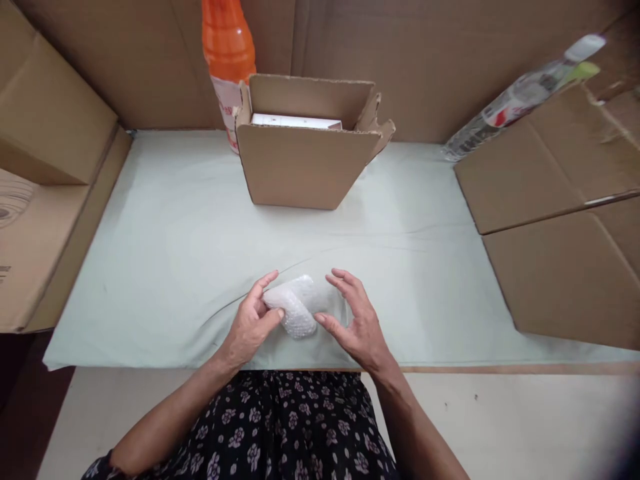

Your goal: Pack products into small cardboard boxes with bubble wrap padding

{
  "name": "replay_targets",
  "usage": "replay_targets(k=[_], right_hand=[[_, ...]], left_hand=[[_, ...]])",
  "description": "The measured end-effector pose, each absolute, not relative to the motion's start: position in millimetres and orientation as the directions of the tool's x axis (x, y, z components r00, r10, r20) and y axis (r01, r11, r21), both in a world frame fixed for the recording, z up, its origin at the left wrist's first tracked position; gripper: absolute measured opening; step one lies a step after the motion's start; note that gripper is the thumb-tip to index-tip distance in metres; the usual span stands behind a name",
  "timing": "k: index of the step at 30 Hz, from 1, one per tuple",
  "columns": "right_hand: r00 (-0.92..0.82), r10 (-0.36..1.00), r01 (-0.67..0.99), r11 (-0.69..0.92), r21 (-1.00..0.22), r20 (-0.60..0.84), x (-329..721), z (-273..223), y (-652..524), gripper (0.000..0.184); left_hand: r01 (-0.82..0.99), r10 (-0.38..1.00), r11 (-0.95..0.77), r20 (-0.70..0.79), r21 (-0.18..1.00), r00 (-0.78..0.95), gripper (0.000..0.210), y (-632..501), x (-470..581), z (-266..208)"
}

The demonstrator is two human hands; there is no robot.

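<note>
A small bundle of bubble wrap point(299, 307) lies near the front edge of the table, its contents hidden by the wrapping. My left hand point(253, 321) grips the bundle's left end, thumb in front and fingers behind. On the other side my right hand point(354, 319) is held with thumb and fingers apart, close to the right end of the wrap, with nothing in its grasp. Further back stands an open cardboard box point(306, 167) with its flaps up, and a white box point(296, 121) shows inside it.
An orange bottle point(229, 47) stands behind the open box. To the right, a clear plastic bottle point(520, 93) leans beside stacked cardboard boxes point(560, 227). More cardboard point(50, 107) lines the left side. Pale green cloth point(165, 220) covers the table.
</note>
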State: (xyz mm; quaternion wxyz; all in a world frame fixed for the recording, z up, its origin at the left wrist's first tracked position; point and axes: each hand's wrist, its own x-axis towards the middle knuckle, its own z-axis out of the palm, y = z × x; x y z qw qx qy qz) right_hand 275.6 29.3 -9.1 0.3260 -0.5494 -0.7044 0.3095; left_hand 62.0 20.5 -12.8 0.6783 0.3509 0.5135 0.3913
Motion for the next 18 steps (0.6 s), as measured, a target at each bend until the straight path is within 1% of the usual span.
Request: replay_targets(k=[1, 2, 4, 5, 6, 8, 9, 10, 12, 13, 14, 16, 17, 18], right_hand=[[-0.214, 0.973, 0.529, 0.187, -0.828, 0.084, 277, -8, 33, 0.059], [-0.253, 0.966, 0.478, 0.166, -0.863, 0.045, 276, -8, 37, 0.056], [-0.284, 0.959, 0.381, 0.102, -0.919, -0.012, 269, -10, 42, 0.035], [-0.259, 0.965, 0.337, 0.064, -0.939, -0.028, 265, -12, 43, 0.026], [-0.216, 0.976, 0.294, 0.028, -0.955, -0.038, 261, -14, 43, 0.021], [-0.151, 0.986, 0.230, -0.028, -0.973, -0.064, 257, -19, 43, 0.021], [-0.145, 0.986, 0.213, -0.048, -0.976, -0.080, 258, -22, 43, 0.022], [-0.162, 0.982, 0.206, -0.065, -0.976, -0.099, 259, -24, 43, 0.024], [-0.220, 0.968, 0.218, -0.075, -0.973, -0.124, 264, -25, 46, 0.040], [-0.249, 0.960, 0.238, -0.067, -0.969, -0.128, 267, -25, 49, 0.046], [-0.280, 0.951, 0.266, -0.051, -0.963, -0.128, 270, -24, 52, 0.045], [-0.335, 0.934, 0.338, 0.000, -0.941, -0.120, 278, -18, 59, 0.026], [-0.347, 0.931, 0.366, 0.025, -0.930, -0.111, 282, -13, 64, 0.017], [-0.346, 0.933, 0.385, 0.047, -0.922, -0.097, 288, -5, 69, 0.012]], left_hand=[[-0.138, 0.892, 0.438, -0.410, 0.888, 0.189, 0.080, 22, 62, -10], [-0.109, 0.895, 0.425, -0.399, 0.899, 0.200, 0.079, 23, 62, -8], [-0.095, 0.914, 0.379, -0.356, 0.921, 0.193, 0.081, 24, 63, -8], [-0.108, 0.925, 0.353, -0.330, 0.929, 0.190, 0.084, 25, 64, -9], [-0.122, 0.931, 0.334, -0.307, 0.935, 0.197, 0.087, 25, 65, -12], [-0.100, 0.931, 0.317, -0.290, 0.943, 0.223, 0.086, 23, 67, -19], [-0.052, 0.930, 0.310, -0.292, 0.949, 0.226, 0.082, 22, 67, -22], [0.017, 0.931, 0.296, -0.292, 0.955, 0.216, 0.077, 22, 68, -26], [0.181, 0.938, 0.243, -0.278, 0.953, 0.206, 0.071, 21, 69, -31], [0.261, 0.935, 0.205, -0.267, 0.943, 0.233, 0.071, 23, 69, -32], [0.332, 0.923, 0.155, -0.256, 0.931, 0.288, 0.071, 27, 67, -31], [0.425, 0.883, 0.004, -0.203, 0.905, 0.423, 0.073, 40, 62, -24], [0.448, 0.873, -0.101, -0.136, 0.888, 0.468, 0.074, 50, 57, -17], [0.468, 0.876, -0.220, -0.038, 0.856, 0.481, 0.074, 63, 52, -8]])
